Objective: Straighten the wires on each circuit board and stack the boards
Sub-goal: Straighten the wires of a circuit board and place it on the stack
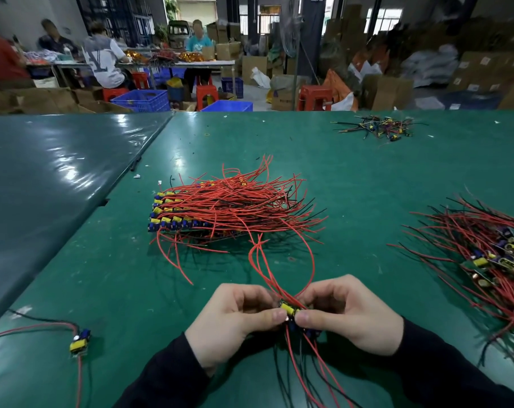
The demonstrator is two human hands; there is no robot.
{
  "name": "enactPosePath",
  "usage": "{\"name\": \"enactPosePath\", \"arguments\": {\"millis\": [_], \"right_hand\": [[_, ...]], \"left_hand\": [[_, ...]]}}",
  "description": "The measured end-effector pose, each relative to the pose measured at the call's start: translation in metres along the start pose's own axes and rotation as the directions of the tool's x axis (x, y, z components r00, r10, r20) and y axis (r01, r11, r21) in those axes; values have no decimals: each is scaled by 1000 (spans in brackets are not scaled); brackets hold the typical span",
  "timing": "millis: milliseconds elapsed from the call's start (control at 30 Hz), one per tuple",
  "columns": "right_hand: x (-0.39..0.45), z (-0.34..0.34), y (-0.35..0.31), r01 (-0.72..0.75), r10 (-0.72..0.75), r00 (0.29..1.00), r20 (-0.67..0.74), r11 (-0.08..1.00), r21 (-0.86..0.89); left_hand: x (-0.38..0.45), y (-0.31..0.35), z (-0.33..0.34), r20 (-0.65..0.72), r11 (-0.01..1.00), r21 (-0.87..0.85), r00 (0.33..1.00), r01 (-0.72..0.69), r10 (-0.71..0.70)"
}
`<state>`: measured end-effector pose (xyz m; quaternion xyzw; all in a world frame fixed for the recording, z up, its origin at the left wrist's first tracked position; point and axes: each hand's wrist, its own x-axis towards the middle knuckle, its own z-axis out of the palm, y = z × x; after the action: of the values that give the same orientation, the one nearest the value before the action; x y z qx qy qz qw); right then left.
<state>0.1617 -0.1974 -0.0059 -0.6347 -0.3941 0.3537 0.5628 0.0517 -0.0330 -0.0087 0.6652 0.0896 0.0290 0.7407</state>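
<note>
Lower left of frame: one lone circuit board [79, 343] w/ a yellow part lies flat on the green counter [353, 178], red & black leads running off to the left edge and down. Well apart from both hands.

Bottom centre: left hand [235, 316] and right hand [345, 313] meet over a small board [292, 312], fingers curled, thumb tips pinching it from either side. Board sits right betw. the two thumbs, yellow component facing up. Its red wires [279, 260] loop up away from the hands toward mid-frame; more red & black leads hang down below the hands to the bottom edge. Dark sleeves on both arms.

Centre, above the hands: neat stack of boards [173, 216], yellow/blue parts lined up at left, red wires fanned out to the right. Near the hands, not touching.

Right edge: loose pile of boards [491, 257], wires tangled, spread diagonally.

Upper right on counter: small heap of wire offcuts [379, 129].
</note>
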Motion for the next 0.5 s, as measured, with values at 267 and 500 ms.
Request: {"name": "enactPosePath", "arguments": {"millis": [267,500], "right_hand": [[-1,-1,-3,21,-21,999,24,1000,22],[-3,-3,-4,30,-32,998,48,999,43]], "left_hand": [[1,-1,-1,36,998,-55,999,-7,9],[-1,-1,0,38,998,-64,999,-18,20]]}}
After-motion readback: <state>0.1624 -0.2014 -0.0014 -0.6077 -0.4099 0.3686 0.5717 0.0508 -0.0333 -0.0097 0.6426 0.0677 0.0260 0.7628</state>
